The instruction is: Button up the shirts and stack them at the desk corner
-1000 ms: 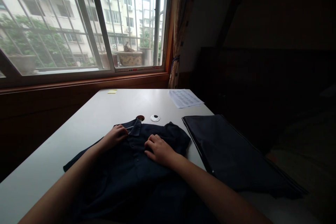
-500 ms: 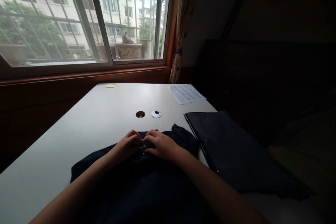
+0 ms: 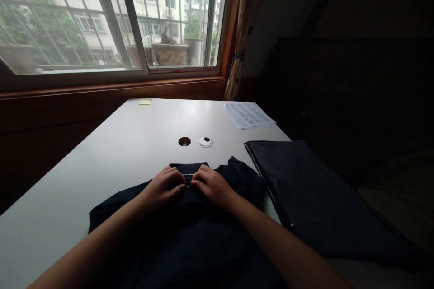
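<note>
white flat-topped table (image 3: 111, 153) | dark navy collared cloth shirt (image 3: 190, 235) on near end, laid out already | left hand (image 3: 166, 185) + right hand (image 3: 213, 186) pinching its neckline | small shiny round button (image 3: 188, 184) between fingertips, fastening apparently unfinished (can't tell if through)

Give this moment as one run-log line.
left hand: pinching dark shirt at neckline | right hand: same, close by | shirt: on white table | folded dark cloth: right | papers: far right
</note>
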{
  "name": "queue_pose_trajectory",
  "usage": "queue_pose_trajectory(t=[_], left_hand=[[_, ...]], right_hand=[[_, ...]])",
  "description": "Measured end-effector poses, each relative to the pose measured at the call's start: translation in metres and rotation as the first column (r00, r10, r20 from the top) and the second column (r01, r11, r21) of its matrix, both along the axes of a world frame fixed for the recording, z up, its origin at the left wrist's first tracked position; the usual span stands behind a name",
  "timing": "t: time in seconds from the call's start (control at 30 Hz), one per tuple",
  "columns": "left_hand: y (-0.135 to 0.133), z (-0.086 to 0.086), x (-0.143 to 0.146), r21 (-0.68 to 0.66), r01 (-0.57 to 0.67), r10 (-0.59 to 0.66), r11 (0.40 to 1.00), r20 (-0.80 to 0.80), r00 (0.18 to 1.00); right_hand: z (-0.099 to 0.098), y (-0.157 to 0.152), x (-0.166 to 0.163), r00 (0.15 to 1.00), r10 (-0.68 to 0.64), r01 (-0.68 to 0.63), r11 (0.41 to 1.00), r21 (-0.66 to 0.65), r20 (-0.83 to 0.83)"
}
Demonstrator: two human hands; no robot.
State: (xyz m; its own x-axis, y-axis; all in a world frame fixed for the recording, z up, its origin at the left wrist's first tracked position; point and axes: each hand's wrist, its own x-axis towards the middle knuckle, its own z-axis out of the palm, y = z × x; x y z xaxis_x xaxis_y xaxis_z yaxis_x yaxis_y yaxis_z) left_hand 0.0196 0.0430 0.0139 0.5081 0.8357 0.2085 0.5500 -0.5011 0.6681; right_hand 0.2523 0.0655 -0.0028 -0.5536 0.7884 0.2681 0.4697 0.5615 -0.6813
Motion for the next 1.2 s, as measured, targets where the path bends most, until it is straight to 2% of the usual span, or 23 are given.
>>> queue_pose_trajectory(t=[0.1,0.33,0.7,1.0,1.2], left_hand=[[0.002,-0.002,0.0,-0.071,-0.026,0.029,0.997,0.035,0.999],[0.003,0.002,0.002,-0.132,0.02,-0.016,0.991,0.027,1.0],[0.004,0.007,0.002,-0.201,0.015,-0.014,0.979,0.002,1.0],[0.01,0.003,-0.008,-0.252,0.115,-0.106,0.961,0.05,0.993],[0.01,0.003,-0.008,-0.262,0.102,-0.096,0.96,0.037,0.995]], right_hand=[[-0.001,-0.001,-0.002,0.999,-0.012,0.01,0.999,-0.039,-0.053],[0.0,-0.003,-0.005,0.996,-0.022,0.017,0.998,-0.055,-0.089],[-0.004,-0.004,-0.009,0.997,0.023,-0.016,0.996,0.093,-0.068],[-0.003,-0.005,-0.008,0.988,0.091,-0.074,0.989,0.13,-0.124],[-0.003,-0.005,-0.007,0.984,0.106,-0.088,0.988,0.125,-0.143]])
